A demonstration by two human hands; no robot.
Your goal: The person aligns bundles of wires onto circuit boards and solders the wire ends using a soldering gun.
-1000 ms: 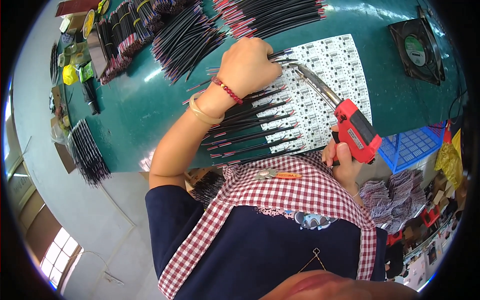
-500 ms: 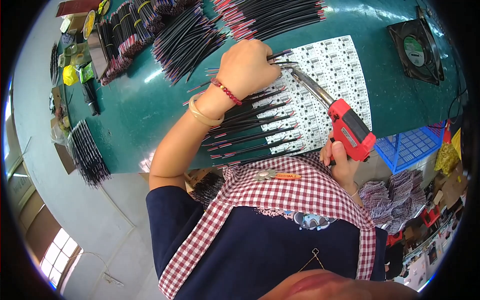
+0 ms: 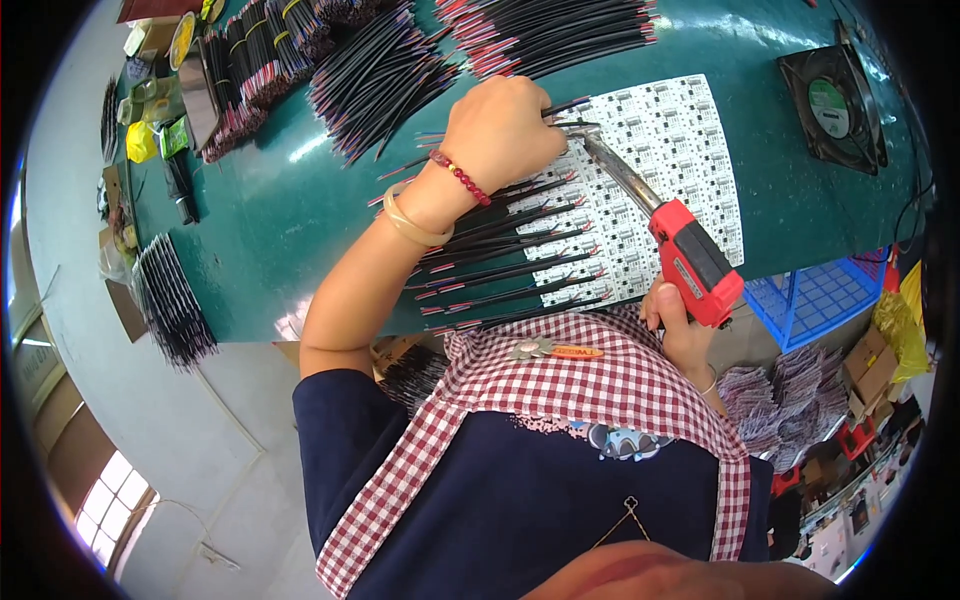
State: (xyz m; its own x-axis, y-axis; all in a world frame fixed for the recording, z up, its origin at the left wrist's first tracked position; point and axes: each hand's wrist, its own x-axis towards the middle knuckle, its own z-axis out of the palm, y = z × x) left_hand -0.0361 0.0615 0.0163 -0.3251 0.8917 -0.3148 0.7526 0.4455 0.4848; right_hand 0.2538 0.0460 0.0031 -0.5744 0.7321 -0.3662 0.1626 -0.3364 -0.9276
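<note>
A white panel of small circuit boards [image 3: 668, 150] lies on the green table, with several black cables [image 3: 505, 262] attached in a row along its left part. My left hand [image 3: 505, 128] is closed over the panel's upper left side, pinching a black cable [image 3: 577, 125] whose end lies on the boards; the fingertips are hidden behind the hand. From the right, my right hand [image 3: 680, 328] grips a red and black soldering gun [image 3: 697, 262]. Its long metal barrel slants up and left, and the tip meets the board beside that cable end.
Bundles of black cables [image 3: 375, 80] and red-ended cables [image 3: 550, 35] lie along the table's far side. A black fan [image 3: 832, 108] stands at the right. Another wire bundle [image 3: 172, 300] hangs over the left edge. Below the table's right edge is a blue crate [image 3: 815, 295].
The soldering gun's body has dropped slightly, while its tip stays by the cable end. My left hand keeps nearly the same place, and the view has shifted a little.
</note>
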